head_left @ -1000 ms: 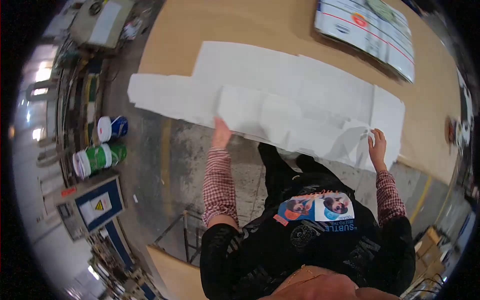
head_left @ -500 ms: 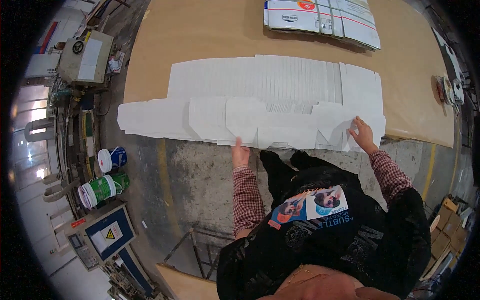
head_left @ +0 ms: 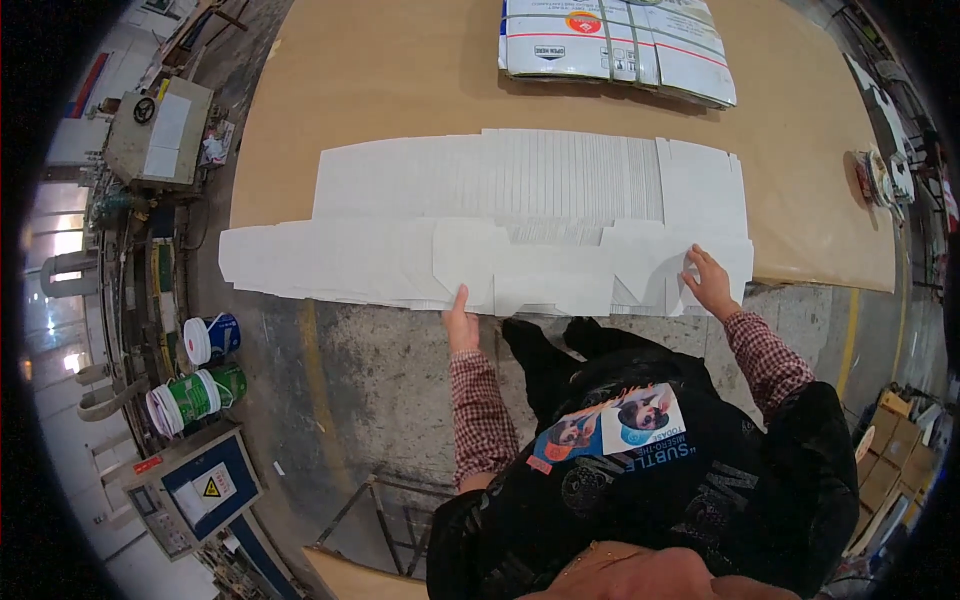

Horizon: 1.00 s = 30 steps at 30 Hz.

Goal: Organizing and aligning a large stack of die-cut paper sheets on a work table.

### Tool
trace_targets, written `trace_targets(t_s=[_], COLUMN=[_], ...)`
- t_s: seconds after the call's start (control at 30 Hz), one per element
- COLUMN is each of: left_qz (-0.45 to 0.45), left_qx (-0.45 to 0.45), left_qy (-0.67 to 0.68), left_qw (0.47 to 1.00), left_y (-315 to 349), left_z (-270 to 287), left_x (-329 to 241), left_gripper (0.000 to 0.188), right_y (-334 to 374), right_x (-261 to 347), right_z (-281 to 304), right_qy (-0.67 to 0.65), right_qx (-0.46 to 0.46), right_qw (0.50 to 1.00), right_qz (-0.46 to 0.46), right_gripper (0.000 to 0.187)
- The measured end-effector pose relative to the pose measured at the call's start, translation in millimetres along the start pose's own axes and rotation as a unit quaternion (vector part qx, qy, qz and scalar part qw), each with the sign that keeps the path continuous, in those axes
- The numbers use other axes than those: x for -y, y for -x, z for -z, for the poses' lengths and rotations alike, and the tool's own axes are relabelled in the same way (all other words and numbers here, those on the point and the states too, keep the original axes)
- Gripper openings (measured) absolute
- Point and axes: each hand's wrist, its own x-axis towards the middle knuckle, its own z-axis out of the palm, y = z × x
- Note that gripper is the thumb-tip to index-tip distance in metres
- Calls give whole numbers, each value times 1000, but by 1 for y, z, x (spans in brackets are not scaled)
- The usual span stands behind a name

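Note:
Flat white cardboard blanks (head_left: 350,255) lie overlapping in a wide, fanned stack across the near part of the table. A top blank with cut flaps (head_left: 555,275) lies over the near middle. My left hand (head_left: 461,325) pinches the near edge beside a flap, its thumb on top and its other fingers mostly hidden below. Near the stack's right end, my right hand (head_left: 712,285) rests with fingers apart on the white cardboard. Behind, the rows of narrow upper edges (head_left: 580,175) show close together.
A strapped bundle of printed white cartons (head_left: 620,50) sits farther back on the brown-covered table (head_left: 380,80). Tape rolls (head_left: 875,180) lie at the right edge. Buckets (head_left: 195,400), machinery (head_left: 165,135) and a control cabinet (head_left: 200,490) stand on the left; brown boxes (head_left: 895,450) are lower right.
A separate flap edge left of my left hand no longer shows; the layers there look even. Both hands remain at the near edge. The whole view has shifted slightly.

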Motion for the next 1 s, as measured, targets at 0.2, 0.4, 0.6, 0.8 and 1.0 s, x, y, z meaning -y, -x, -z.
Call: trace_targets(t_s=[0.2, 0.4, 0.6, 0.8, 1.0], left_qz=[-185, 32, -230, -36, -251], left_qx=[-8, -22, -36, -20, -44], left_qy=[-172, 20, -203, -37, -213], left_qw=[968, 999, 951, 998, 943], left_y=[30, -11, 8, -20, 13], left_z=[-31, 0, -18, 6, -38], left_x=[5, -5, 20, 1, 11], left_gripper=[49, 56, 55, 54, 52], right_y=[5, -2, 1, -7, -3], right_x=[-9, -7, -18, -11, -22], right_z=[2, -2, -4, -8, -8], right_qy=[-8, -3, 8, 12, 28], right_qx=[10, 11, -14, 3, -16], right_qw=[999, 1000, 999, 1000, 999], right_qz=[-44, -18, -28, -21, -39], right_gripper=[43, 43, 42, 43, 42])
